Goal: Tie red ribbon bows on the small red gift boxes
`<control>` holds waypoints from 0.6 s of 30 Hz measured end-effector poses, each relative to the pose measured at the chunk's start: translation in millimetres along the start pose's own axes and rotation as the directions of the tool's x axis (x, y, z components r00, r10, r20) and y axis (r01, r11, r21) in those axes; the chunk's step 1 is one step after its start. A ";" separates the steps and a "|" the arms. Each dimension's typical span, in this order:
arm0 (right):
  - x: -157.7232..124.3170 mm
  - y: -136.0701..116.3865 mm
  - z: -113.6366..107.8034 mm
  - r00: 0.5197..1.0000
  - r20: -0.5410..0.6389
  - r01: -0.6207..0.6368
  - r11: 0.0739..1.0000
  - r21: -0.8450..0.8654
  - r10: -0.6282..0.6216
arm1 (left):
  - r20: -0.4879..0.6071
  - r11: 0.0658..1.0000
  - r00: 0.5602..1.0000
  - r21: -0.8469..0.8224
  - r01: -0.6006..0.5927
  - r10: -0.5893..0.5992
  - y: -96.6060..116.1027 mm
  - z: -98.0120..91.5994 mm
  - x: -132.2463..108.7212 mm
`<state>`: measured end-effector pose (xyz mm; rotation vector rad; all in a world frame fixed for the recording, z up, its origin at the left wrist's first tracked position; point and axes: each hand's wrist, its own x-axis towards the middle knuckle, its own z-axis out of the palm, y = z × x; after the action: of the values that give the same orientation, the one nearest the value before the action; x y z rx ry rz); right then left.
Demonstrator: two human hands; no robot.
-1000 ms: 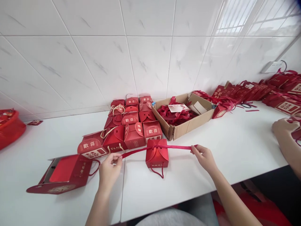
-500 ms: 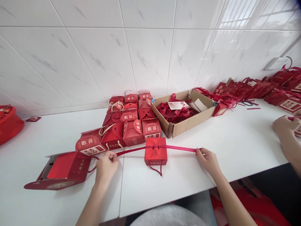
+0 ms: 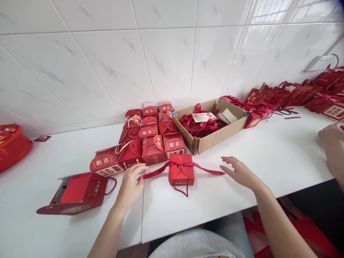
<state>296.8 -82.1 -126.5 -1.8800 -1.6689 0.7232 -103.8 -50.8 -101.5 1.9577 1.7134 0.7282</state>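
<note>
A small red gift box stands on the white table in front of me, a cord handle hanging from its near side. Dark red ribbon crosses its top, knotted at the middle, with one tail running out to each side. Over the left tail's end hovers my left hand, fingers spread; whether it touches the ribbon I cannot tell. My right hand is open just beyond the right tail's end, holding nothing.
Closed red boxes stand in rows against the tiled wall. Beside them sits a cardboard tray of ribbons. An opened red box lies at left, near a red bag. Another person's hand is at the right edge.
Both hands have opened, and the right one has let go of its ribbon tail. The ribbon, stretched taut before, now sags onto the table on both sides. The view has shifted slightly.
</note>
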 end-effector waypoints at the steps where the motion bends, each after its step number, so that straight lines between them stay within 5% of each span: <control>1: 1.9 -10.2 -0.6 0.999 -0.006 0.050 0.999 0.005 -0.050 | 0.006 0.996 0.998 -0.063 -0.060 0.061 9.1 1.9 2.3; 4: 9.9 -45.5 7.0 0.979 0.052 0.188 0.975 0.118 -0.195 | 0.011 0.959 0.993 -0.259 -0.110 0.117 37.8 13.2 14.2; 8: 25.8 -76.8 29.6 0.912 0.287 0.197 0.927 0.318 -0.293 | 0.135 0.928 0.990 -0.373 0.008 0.046 62.1 34.7 31.7; 12: 36.3 -73.2 39.8 0.814 0.444 0.087 0.835 0.543 -0.374 | 0.109 0.948 0.992 -0.318 -0.032 0.070 65.5 50.7 34.1; 18: 29.4 -54.7 27.9 0.804 0.477 -0.097 0.713 0.694 -0.355 | -0.062 0.962 0.994 -0.251 -0.104 0.092 67.7 69.0 19.6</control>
<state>241.3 -46.2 -110.3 -1.0099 -1.4992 1.7209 -6.0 -39.6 -109.5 1.8693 1.4755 0.9878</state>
